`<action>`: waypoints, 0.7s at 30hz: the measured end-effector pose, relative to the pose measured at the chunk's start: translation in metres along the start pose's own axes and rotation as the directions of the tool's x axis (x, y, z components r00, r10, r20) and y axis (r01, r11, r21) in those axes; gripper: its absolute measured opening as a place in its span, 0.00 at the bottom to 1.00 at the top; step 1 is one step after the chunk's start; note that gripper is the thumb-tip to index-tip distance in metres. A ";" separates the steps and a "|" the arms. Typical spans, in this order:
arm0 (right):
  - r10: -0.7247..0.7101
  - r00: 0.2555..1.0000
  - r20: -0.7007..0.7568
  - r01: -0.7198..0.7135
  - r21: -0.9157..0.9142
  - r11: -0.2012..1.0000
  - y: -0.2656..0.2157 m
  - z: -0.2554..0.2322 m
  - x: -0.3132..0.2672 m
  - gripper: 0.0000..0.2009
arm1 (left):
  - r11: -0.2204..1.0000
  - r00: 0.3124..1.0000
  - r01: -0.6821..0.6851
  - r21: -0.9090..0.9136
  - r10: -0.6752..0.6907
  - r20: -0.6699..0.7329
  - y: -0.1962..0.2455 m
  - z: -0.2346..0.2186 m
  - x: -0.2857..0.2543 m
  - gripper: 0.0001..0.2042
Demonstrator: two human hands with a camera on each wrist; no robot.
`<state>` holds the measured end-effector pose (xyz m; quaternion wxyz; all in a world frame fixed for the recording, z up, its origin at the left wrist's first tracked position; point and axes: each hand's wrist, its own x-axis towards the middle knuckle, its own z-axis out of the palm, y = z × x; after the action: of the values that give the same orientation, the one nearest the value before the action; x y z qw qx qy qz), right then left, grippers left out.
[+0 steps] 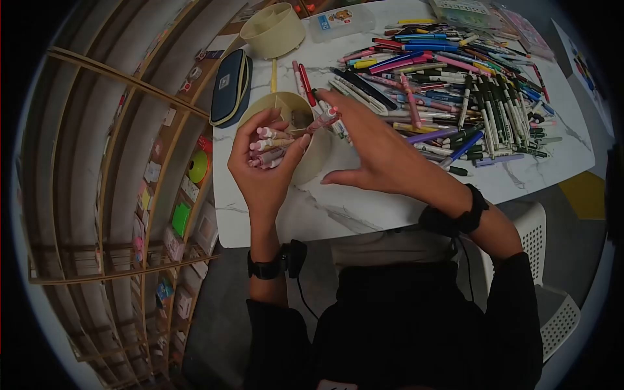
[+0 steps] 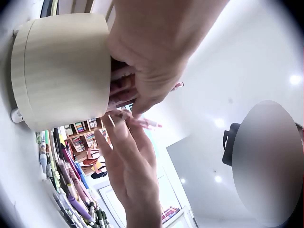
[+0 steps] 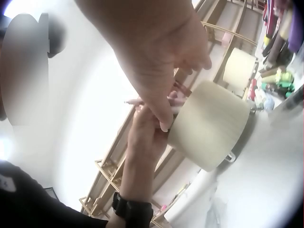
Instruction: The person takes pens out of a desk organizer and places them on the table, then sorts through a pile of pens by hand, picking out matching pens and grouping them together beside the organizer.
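Observation:
My left hand point(image 1: 261, 174) curls around a bunch of pink pens point(image 1: 268, 146) at the mouth of a cream round pen holder point(image 1: 317, 156). One more pink pen point(image 1: 323, 121) leans out past the left thumb, tip up and to the right. My right hand point(image 1: 377, 143) is beside that pen, thumb spread well away from the other fingers. Its fingers point(image 2: 121, 135) reach close to the holder's rim in the left wrist view. In the right wrist view the holder point(image 3: 211, 126) stands on the table, with the right hand in front of part of the left.
A large heap of pens and markers point(image 1: 455, 84) covers the table's right side. Left of the holder lies a dark blue pencil case point(image 1: 231, 88). A second cream holder point(image 1: 273, 32) and a clear plastic box point(image 1: 341, 25) stand farther back. Shelves point(image 1: 130, 162) line the left.

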<state>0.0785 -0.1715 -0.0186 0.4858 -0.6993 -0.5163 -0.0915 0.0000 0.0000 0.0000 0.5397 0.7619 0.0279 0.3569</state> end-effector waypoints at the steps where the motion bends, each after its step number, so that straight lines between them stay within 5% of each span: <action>1: -0.003 1.000 0.003 0.003 -0.003 1.000 0.003 0.013 0.007 0.46 | 1.000 0.999 0.024 0.018 -0.025 0.036 -0.002 -0.003 -0.001 0.23; 4: -0.015 0.998 0.066 0.011 0.071 0.997 0.008 0.042 0.017 0.44 | 0.999 0.999 0.029 0.039 -0.031 0.037 -0.001 -0.003 -0.001 0.23; 9: -0.053 0.998 0.031 0.057 -0.127 0.990 -0.001 0.052 0.026 0.39 | 0.997 1.000 -0.005 0.080 0.003 0.023 0.003 0.005 0.002 0.18; 10: -0.045 0.999 0.031 0.049 -0.135 0.990 -0.002 0.055 0.028 0.39 | 0.996 0.997 -0.037 0.081 0.042 -0.068 0.006 0.010 0.005 0.16; 15: -0.123 0.980 -0.158 0.130 0.035 0.991 -0.005 0.059 0.036 0.30 | 0.978 0.948 -0.106 0.180 0.154 -0.277 0.012 0.020 0.014 0.08; 21: -0.141 0.973 -0.182 0.170 0.154 0.973 0.005 0.061 0.032 0.30 | 0.970 0.949 -0.125 0.207 0.178 -0.261 0.001 0.021 0.012 0.08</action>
<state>0.0742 -0.1037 -0.0323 0.5768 -0.6025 -0.5323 -0.1449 0.0211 -0.0123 0.0035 0.4268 0.7519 0.0778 0.4964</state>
